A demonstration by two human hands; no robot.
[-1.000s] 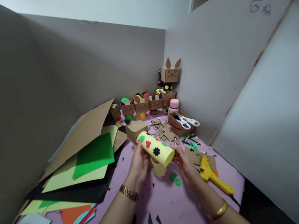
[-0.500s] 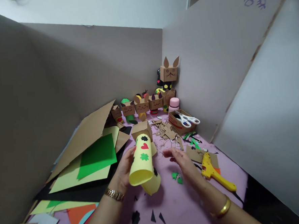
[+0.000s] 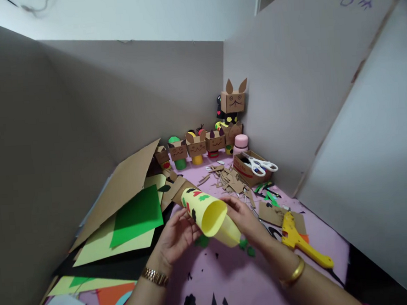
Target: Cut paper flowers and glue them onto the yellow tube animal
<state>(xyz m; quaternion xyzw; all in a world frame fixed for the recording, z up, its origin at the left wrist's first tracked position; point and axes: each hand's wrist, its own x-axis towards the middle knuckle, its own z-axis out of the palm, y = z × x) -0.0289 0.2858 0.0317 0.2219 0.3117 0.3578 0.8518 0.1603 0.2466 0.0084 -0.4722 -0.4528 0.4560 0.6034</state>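
Observation:
A yellow paper tube figure (image 3: 207, 210) is tilted over the table, its round open end facing me. Black, red and green paper cut-outs decorate it, and a cardboard box head (image 3: 181, 189) is on its far end. A pale yellow paper piece (image 3: 229, 233) sticks out below the tube's opening. My left hand (image 3: 181, 234), palm up and loosely curled, supports the tube from the left and below. From the right, my right hand (image 3: 242, 214) grips it, fingertips partly hidden behind the paper. Green paper scraps (image 3: 247, 247) lie beneath.
A yellow glue gun (image 3: 302, 241) lies on cardboard at right. White scissors (image 3: 259, 164) rest on a small box (image 3: 243, 169) by a pink bottle (image 3: 240, 142). Cardboard scraps (image 3: 231, 180), paper sheets (image 3: 138, 216) and several box-headed figures (image 3: 196, 146) surround the work spot. Grey panels (image 3: 134, 92) enclose the table.
My right hand has come in from the right and taken hold of the figure. The tube has turned, its open end swinging right and its box head left.

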